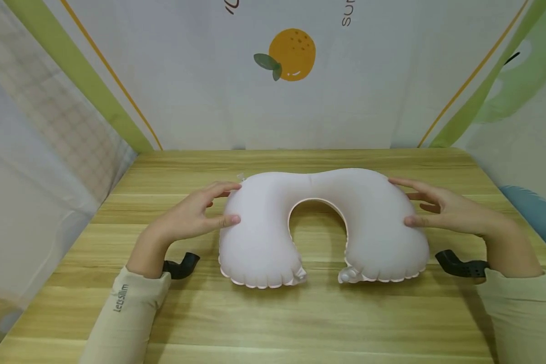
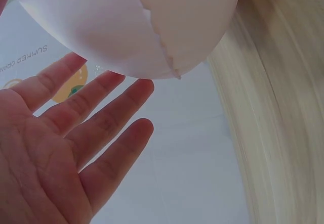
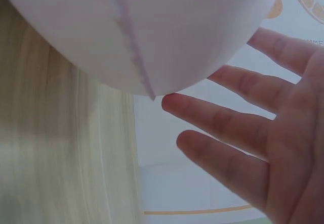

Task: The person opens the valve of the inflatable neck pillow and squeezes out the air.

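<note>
A pale, puffed-up inflatable U-shaped neck pillow point(image 1: 259, 227) lies on the wooden table, the gap between its arms towards me. Its two near ends carry small clear tips, and a clear bit sticks out by its far left corner. At the pillow's left side, my left hand point(image 1: 188, 212) touches it with thumb and fingertips. On the opposite side my right hand point(image 1: 455, 210) does the same. Both wrist views show spread, nearly straight fingers against the rounded, seamed side of the pillow, with the palms away from it.
The wooden table point(image 1: 318, 323) extends around the pillow. Behind it hangs a white curtain point(image 1: 200, 91) printed with an orange, and more printed cloth point(image 1: 528, 151) hangs at the right. A black wrist mount point(image 1: 182, 266) sits on my left wrist, another point(image 1: 459, 264) on my right.
</note>
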Demonstrator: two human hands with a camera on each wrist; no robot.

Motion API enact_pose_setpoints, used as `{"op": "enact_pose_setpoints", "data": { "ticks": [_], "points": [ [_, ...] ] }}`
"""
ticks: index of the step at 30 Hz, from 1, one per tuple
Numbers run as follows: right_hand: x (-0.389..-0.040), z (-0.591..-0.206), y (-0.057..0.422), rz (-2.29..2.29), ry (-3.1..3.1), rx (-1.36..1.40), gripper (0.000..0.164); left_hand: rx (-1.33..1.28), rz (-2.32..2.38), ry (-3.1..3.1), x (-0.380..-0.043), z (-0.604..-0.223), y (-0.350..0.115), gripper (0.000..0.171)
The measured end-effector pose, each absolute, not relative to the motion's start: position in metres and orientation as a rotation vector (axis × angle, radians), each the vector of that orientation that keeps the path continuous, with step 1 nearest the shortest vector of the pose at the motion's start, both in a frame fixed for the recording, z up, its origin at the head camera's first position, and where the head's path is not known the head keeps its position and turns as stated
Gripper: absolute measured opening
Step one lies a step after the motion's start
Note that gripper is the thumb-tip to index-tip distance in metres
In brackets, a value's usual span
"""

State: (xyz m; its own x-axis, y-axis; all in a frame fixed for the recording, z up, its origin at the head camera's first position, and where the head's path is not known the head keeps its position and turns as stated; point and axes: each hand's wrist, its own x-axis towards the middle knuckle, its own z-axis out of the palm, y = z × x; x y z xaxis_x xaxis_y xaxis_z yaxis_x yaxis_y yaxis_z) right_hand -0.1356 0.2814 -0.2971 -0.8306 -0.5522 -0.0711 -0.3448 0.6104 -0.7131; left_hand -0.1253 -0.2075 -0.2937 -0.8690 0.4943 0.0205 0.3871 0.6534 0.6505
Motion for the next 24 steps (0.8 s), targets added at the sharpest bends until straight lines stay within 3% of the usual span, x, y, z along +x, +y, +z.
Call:
{"op": "enact_pose_setpoints", "data": {
  "ticks": [15,24],
  "points": [
    [-0.134,-0.292,0.283,-1.065,2.571,-0.709,0.068,0.732,1.039,2.718,-0.128,-0.293,-0.212,0.062],
    [-0.138,-0.27,0.278,-0.958,2.647,-0.711,0.064,0.688,1.041,2.77,-0.131,-0.292,-0.226,0.053]
  ]
}}
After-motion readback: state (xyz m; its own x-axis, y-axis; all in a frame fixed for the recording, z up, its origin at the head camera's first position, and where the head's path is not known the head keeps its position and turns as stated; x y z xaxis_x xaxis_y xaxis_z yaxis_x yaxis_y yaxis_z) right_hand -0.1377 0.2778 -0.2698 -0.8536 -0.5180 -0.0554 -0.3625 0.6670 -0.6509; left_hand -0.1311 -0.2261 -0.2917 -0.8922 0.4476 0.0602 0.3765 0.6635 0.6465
